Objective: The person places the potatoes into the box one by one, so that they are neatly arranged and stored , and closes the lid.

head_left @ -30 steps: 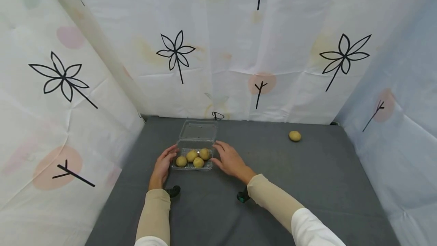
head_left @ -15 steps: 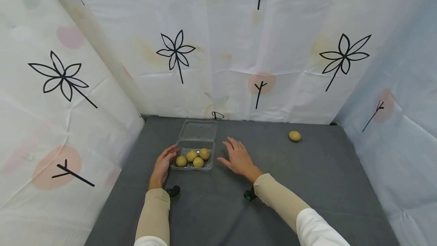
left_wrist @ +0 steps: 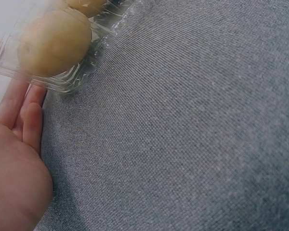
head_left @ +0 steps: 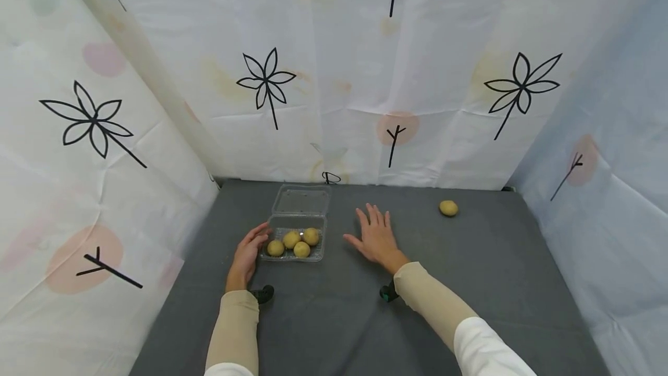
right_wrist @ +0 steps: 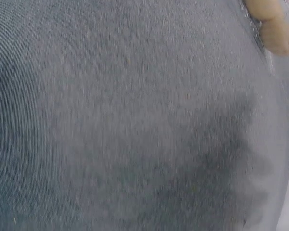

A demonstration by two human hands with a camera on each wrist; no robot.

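The right hand (head_left: 377,241) has left the right side of the clear plastic clamshell box (head_left: 318,253), where its fingertips were a second ago, and is now well apart from it near the middle of the frame, released, with fingers spread and nothing in them. The left hand (head_left: 245,257) stays at the box's left end; the left wrist view shows its fingers extended along the plastic, touching it rather than clenched.

The box stands left of centre in the head view, its lid (head_left: 301,200) still folded back toward the wall cloth. Four potatoes (head_left: 291,239) sit in its tray exactly as before, and the lone potato (head_left: 448,208) remains on the grey cloth (head_left: 334,318), right of centre. The contents are therefore unaltered; my judgement is that any steadying now falls to the left hand alone, leaving the right one free.
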